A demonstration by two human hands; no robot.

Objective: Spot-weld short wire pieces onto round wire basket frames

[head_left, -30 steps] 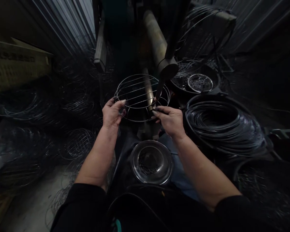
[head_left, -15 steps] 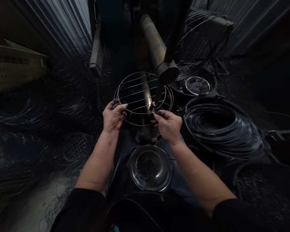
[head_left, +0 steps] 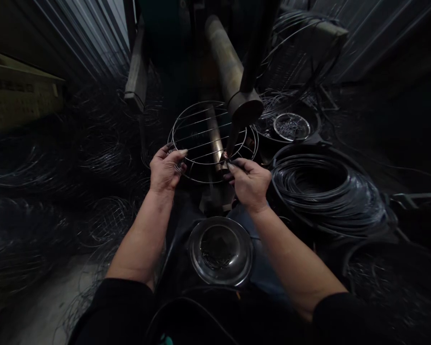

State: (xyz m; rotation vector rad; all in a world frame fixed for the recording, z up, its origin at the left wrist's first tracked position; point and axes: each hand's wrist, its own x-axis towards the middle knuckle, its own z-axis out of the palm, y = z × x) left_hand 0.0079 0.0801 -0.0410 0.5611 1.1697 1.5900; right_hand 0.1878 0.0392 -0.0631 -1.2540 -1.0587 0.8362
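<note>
A round wire rack (head_left: 197, 144) with parallel cross bars and a second ring below it lies between my hands. My left hand (head_left: 166, 167) is closed on its left rim, thumb on top. My right hand (head_left: 249, 181) is pinched at the rack's near right edge, right by the tip of a dark upright electrode (head_left: 232, 139). Whatever sits between those fingertips is too small and dark to make out. Under the rack runs a brass-coloured lower bar (head_left: 214, 132). A shiny metal bowl (head_left: 197, 256) with small dark wire pieces rests near my lap.
A thick cylindrical machine arm (head_left: 226, 60) hangs above the rack. On the right, a black tub holds coiled wire (head_left: 362, 201); behind it, a small round dish (head_left: 276, 127) holds metal bits. Piles of wire racks (head_left: 109, 218) stand at left, beside a yellow crate (head_left: 21, 98).
The view has shifted slightly, so most things sit a little further left. Both hands keep their places at the rack, and the rack stays under the electrode.
</note>
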